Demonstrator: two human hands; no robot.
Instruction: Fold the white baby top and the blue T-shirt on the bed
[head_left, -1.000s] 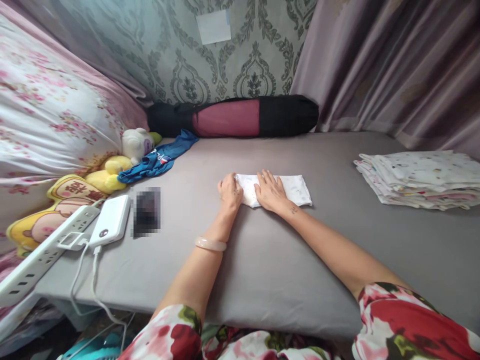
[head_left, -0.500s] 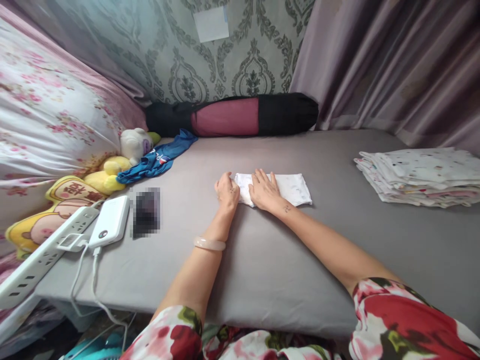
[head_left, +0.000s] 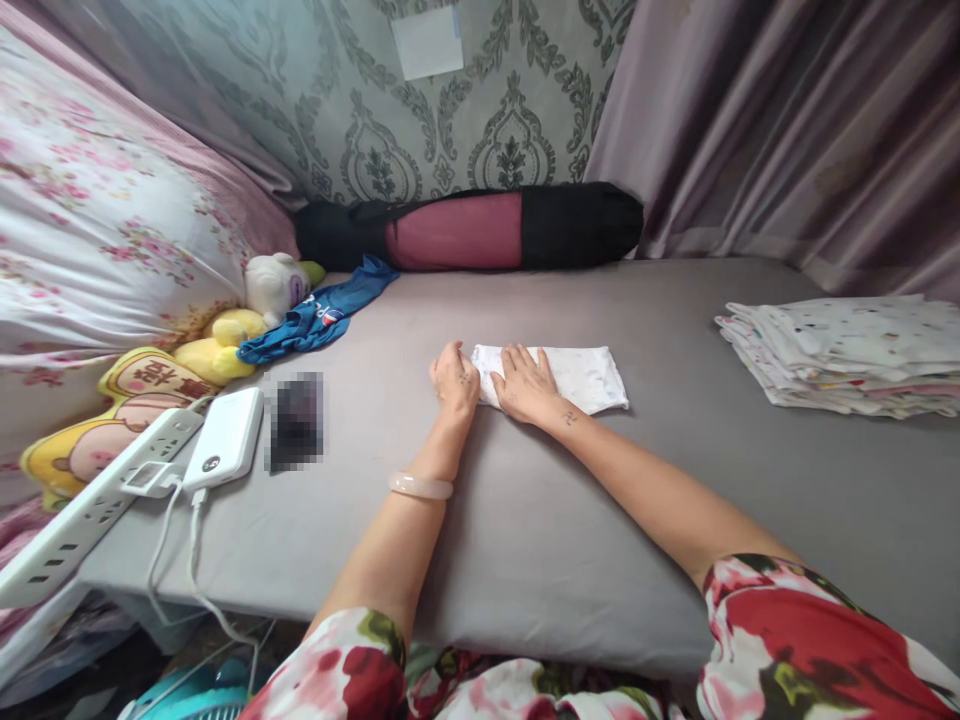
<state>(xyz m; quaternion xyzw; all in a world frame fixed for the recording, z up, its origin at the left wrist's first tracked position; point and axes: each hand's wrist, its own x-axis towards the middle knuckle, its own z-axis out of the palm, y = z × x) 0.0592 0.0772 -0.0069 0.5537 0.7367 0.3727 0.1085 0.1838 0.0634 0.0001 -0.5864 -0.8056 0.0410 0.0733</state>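
A white cloth [head_left: 589, 378] with a faint print lies folded into a flat rectangle on the grey bed sheet. At its left end is my left hand [head_left: 454, 380], fingers curled in and closed at the cloth's edge; the fingertips are partly hidden. My right hand [head_left: 526, 384] lies flat on the left half of the cloth, palm down, fingers stretched out and slightly spread. The cloth's right half shows uncovered.
To the right sits a stack of folded printed cloths [head_left: 847, 355]. On the left are a white power bank [head_left: 225, 440], a power strip [head_left: 97, 510], a blurred dark object [head_left: 296, 420], a blue garment [head_left: 322, 315] and plush toys [head_left: 232, 330]. A long black-and-maroon bag [head_left: 457, 232] lies along the wall.
The view has shifted slightly, so the surroundings appear a little to the right. My right hand has moved slightly left on the cloth; my left hand keeps its place at the cloth's end.
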